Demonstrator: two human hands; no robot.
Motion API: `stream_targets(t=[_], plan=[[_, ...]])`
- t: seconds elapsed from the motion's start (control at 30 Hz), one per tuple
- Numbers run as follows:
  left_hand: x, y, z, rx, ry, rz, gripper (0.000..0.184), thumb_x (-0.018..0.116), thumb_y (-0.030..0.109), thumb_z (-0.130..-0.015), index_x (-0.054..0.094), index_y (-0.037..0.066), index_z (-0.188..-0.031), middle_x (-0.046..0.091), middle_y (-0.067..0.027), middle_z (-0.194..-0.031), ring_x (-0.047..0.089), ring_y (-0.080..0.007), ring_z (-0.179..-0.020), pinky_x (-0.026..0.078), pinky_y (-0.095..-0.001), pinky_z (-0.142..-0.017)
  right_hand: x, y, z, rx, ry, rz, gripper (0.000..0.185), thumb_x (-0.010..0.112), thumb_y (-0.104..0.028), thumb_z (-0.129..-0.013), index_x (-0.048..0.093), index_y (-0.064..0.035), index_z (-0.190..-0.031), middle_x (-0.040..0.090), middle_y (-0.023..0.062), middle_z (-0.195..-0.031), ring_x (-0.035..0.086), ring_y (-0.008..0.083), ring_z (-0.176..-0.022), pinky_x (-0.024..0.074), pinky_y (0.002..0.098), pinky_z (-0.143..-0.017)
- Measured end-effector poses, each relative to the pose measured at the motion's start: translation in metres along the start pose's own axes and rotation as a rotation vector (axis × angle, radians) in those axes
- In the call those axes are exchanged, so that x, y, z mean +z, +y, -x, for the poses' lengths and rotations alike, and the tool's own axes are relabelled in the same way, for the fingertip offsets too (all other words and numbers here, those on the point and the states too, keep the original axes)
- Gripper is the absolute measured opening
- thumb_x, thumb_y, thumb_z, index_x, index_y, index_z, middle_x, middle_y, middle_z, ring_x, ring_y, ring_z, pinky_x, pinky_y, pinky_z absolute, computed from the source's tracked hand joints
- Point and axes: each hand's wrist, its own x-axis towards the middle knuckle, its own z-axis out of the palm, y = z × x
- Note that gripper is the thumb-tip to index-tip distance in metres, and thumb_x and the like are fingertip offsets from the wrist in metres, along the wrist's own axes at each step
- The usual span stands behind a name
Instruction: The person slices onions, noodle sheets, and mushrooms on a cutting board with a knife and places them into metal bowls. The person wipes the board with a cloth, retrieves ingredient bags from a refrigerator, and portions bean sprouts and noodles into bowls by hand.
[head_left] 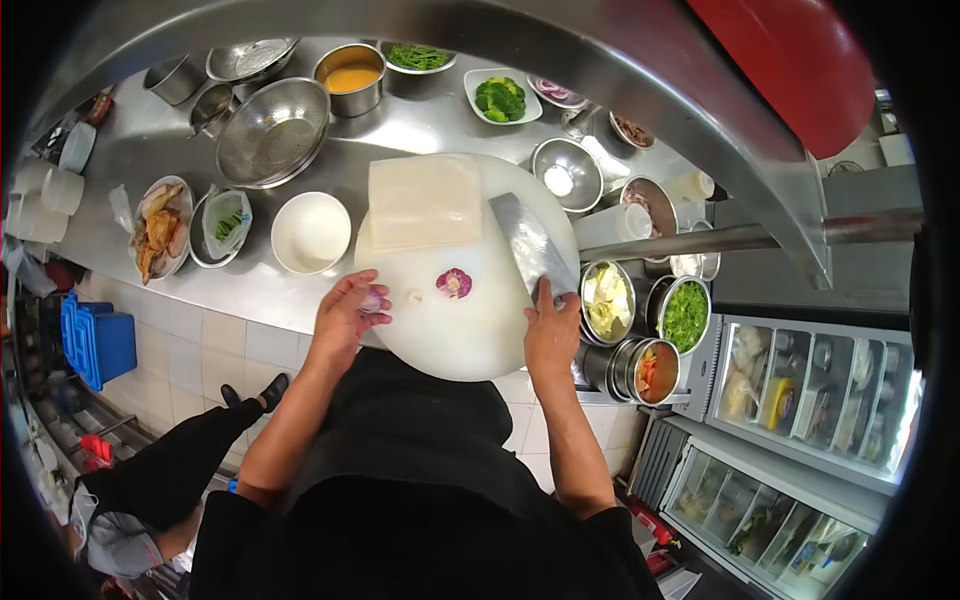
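My left hand [346,315] is at the left edge of the round white cutting board [455,345], its fingers closed around a purple onion piece [374,299]. My right hand [553,330] grips the handle of a cleaver [527,238], whose wide blade lies flat on the right side of the board. Between the hands sits a small heap of purple onion [454,283], with a small whitish scrap [415,296] to its left. A stack of square, pale wrapper sheets [425,200] rests on the upper part of the board.
Left of the board stand a white bowl [311,232], a colander [273,133] and a plate of cooked meat [160,230]. Metal pots of lettuce [606,302], chopped greens [684,315] and orange pieces [655,372] crowd the right. Another person [170,470] is at lower left.
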Motion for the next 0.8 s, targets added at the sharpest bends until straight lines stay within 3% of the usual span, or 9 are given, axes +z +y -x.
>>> stream_targets(t=[0.1, 0.13, 0.23, 0.47, 0.63, 0.73, 0.8], plan=[[-0.03, -0.009, 0.0, 0.018, 0.102, 0.082, 0.033, 0.05, 0.028, -0.096, 0.054, 0.002, -0.115, 0.061, -0.0108, -0.098, 0.061, -0.0209, -0.087, 0.052, -0.035, -0.076, 0.005, 0.007, 0.01, -0.091, 0.071, -0.01, 0.056, 0.058, -0.003, -0.078, 0.047, -0.01, -0.133, 0.045, 0.0241, -0.116, 0.056, 0.0424, -0.093, 0.0496, 0.0461, -0.077], [-0.038, -0.014, -0.001, -0.019, 0.13, 0.157, 0.034, 0.049, 0.029, -0.096, 0.054, 0.002, -0.115, 0.061, -0.011, -0.098, 0.06, -0.0218, -0.089, 0.052, -0.0362, -0.078, -0.009, 0.0, 0.016, -0.022, 0.026, -0.062, 0.055, 0.05, 0.002, -0.077, 0.049, -0.0096, -0.131, 0.047, 0.0214, -0.116, 0.059, 0.0409, -0.091, 0.051, 0.0468, -0.074], [-0.059, -0.023, 0.002, -0.045, 0.125, 0.334, 0.039, 0.044, 0.033, -0.096, 0.052, 0.0, -0.116, 0.062, -0.0135, -0.102, 0.06, -0.0269, -0.096, 0.05, -0.0415, -0.085, -0.052, -0.005, 0.038, 0.0, -0.07, -0.082, 0.047, 0.051, -0.001, -0.081, 0.051, -0.0058, -0.127, 0.049, 0.0213, -0.118, 0.062, 0.0392, -0.087, 0.0518, 0.0471, -0.073], [-0.058, -0.034, 0.002, -0.104, 0.15, 0.448, 0.043, 0.042, 0.036, -0.096, 0.054, 0.001, -0.117, 0.062, -0.0162, -0.108, 0.059, -0.0301, -0.103, 0.047, -0.0452, -0.093, -0.061, -0.032, 0.071, -0.182, -0.238, -0.08, 0.042, 0.052, 0.004, -0.079, 0.055, -0.0038, -0.12, 0.056, 0.0163, -0.109, 0.064, 0.0375, -0.075, 0.0532, 0.0441, -0.063], [-0.06, -0.047, -0.002, -0.095, 0.135, 0.507, 0.04, 0.04, 0.034, -0.097, 0.054, 0.001, -0.114, 0.062, -0.0155, -0.103, 0.059, -0.0292, -0.1, 0.048, -0.0457, -0.091, -0.065, -0.081, 0.08, -0.433, -0.436, -0.368, 0.037, 0.054, 0.004, -0.081, 0.058, -0.0051, -0.117, 0.057, 0.0164, -0.107, 0.064, 0.037, -0.074, 0.0526, 0.0444, -0.065], [-0.068, -0.055, 0.0, -0.138, 0.019, 0.614, 0.037, 0.038, 0.032, -0.098, 0.055, 0.002, -0.109, 0.062, -0.0151, -0.1, 0.06, -0.028, -0.096, 0.049, -0.0458, -0.088, -0.062, -0.086, 0.078, -0.452, -0.369, -0.47, 0.039, 0.053, 0.004, -0.081, 0.058, -0.0064, -0.118, 0.057, 0.0158, -0.107, 0.063, 0.0381, -0.074, 0.0526, 0.0448, -0.065], [-0.062, -0.056, 0.002, -0.185, 0.13, 0.599, 0.035, 0.037, 0.032, -0.099, 0.055, 0.003, -0.107, 0.062, -0.0143, -0.099, 0.06, -0.027, -0.093, 0.05, -0.0451, -0.085, -0.061, -0.078, 0.069, -0.485, -0.3, -0.478, 0.04, 0.053, 0.004, -0.081, 0.057, -0.0065, -0.119, 0.057, 0.0163, -0.108, 0.063, 0.0378, -0.077, 0.0532, 0.0446, -0.066]])
